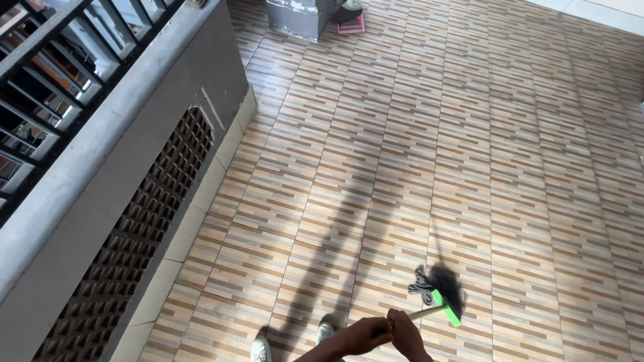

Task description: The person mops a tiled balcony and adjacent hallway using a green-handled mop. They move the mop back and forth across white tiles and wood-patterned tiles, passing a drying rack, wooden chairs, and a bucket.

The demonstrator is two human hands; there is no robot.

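Both hands wrapped around mop handle (424,312) at bottom edge: left hand (365,333), right hand (404,333). Green-headed mop (443,299) down on tiled floor (469,167), just ahead of shoes (260,350). Risk: slipping on wet tiles, or grey strands snagging underfoot.

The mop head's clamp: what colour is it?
Bright green, on the mop head; clearest in the head view.

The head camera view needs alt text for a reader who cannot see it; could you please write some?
Seen from above, two hands, left hand and right hand, grip the handle of a green-headed mop with dark strands on a striped tiled floor. A grey parapet wall with a lattice vent and dark railing runs along the left; two light shoes show at the bottom.
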